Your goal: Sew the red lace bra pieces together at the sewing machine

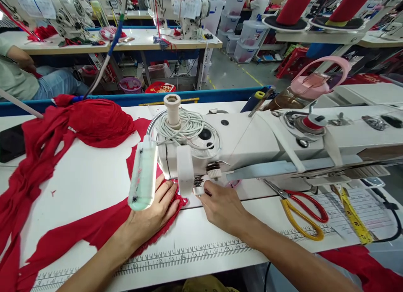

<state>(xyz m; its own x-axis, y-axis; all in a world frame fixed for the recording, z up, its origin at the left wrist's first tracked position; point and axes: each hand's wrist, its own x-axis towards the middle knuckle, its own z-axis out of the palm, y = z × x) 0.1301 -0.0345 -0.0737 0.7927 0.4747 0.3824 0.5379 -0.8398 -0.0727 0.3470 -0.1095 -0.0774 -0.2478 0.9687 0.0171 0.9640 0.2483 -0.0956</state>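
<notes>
My left hand (154,212) lies flat with fingers stretched out on red fabric (94,229), pressing it to the white table beside the needle area of the white sewing machine (252,136). My right hand (220,203) reaches under the machine head with fingers curled near the presser foot (198,190). What its fingertips pinch is hidden. A pale green lamp (143,176) hangs in front of the machine head, partly covering the left hand.
A heap of red fabric (94,122) lies at the table's left. Yellow-and-red scissors (302,212) and a yellow tape measure (352,216) lie right of my hand. A pink-lidded bottle (308,88) stands behind the machine. A seated person (19,73) works at the back left.
</notes>
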